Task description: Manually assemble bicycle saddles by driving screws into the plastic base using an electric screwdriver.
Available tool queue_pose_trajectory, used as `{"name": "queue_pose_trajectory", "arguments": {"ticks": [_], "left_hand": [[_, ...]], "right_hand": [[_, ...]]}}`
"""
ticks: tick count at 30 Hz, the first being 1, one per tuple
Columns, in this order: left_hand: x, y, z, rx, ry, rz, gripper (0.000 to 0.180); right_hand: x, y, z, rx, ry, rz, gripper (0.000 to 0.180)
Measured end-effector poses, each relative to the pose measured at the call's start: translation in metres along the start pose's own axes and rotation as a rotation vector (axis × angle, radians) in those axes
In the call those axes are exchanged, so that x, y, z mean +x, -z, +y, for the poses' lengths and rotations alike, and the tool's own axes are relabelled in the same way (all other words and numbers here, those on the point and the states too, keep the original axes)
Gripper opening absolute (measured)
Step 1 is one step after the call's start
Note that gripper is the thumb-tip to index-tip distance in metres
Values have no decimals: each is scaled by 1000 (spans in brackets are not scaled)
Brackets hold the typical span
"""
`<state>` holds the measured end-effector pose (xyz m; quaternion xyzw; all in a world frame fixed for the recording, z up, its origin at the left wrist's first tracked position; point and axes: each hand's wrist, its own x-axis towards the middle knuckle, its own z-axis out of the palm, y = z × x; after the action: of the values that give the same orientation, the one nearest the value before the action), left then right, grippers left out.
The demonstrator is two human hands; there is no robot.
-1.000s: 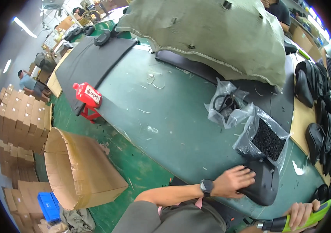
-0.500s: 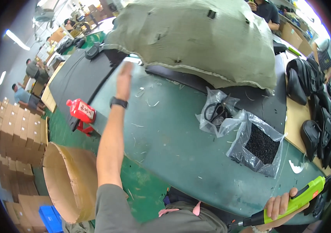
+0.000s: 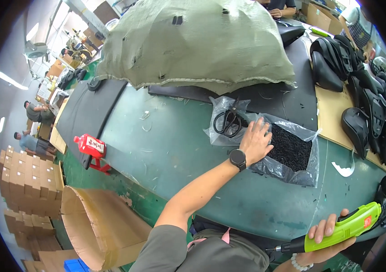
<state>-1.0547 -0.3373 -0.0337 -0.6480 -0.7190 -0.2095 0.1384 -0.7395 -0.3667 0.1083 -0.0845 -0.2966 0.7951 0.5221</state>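
My left hand point(image 3: 256, 141), fingers spread, reaches over the near left edge of a clear plastic bag point(image 3: 310, 179). A heap of small black pieces point(image 3: 292, 147), probably screws, lies in that bag; each piece is too small to make out. Just left of my fingertips, black-handled scissors point(image 3: 227, 124) rest on a second crumpled clear bag point(image 3: 218, 105). Whether my fingertips touch anything cannot be told. Low at the right, my right hand point(image 3: 326, 238) is wrapped round a lime-green electric screwdriver point(image 3: 360, 222), its bit pointing left toward my body.
A pale green cloth cover point(image 3: 197, 45) drapes over something at the table's far side. Black bicycle saddles point(image 3: 356, 127) crowd the right edge. At left are a red bottle point(image 3: 91, 146) and an open cardboard drum point(image 3: 111, 222). A co-worker's arm point(image 3: 283, 11) shows at the far side.
My left hand has come back from the cloth's left edge and swung right, over the bag of black pieces. My right hand keeps the electric screwdriver in nearly the same place. The view has shifted.
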Motion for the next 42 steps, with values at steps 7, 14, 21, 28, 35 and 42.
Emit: {"name": "queue_pose_trajectory", "arguments": {"ticks": [7, 14, 21, 28, 35, 42], "left_hand": [[12, -21, 21, 132, -256, -66, 13], [20, 10, 9, -75, -242, 32, 12], [-15, 26, 126, -1282, 593, -73, 19], [-44, 53, 222, -2104, 1128, -307, 18], [-39, 54, 233, -2216, 1209, -346, 20], [-27, 41, 242, -2303, 1099, -504, 28]], "right_hand": [[-8, 27, -17, 71, 16, -60, 65], [-2, 34, -19, 9, 101, -121, 90], [4, 49, -24, -364, 510, -191, 95], [16, 55, -23, -323, 692, -121, 91], [10, 69, -39, -316, 698, -142, 93], [15, 79, -40, -289, 801, -69, 93]]}}
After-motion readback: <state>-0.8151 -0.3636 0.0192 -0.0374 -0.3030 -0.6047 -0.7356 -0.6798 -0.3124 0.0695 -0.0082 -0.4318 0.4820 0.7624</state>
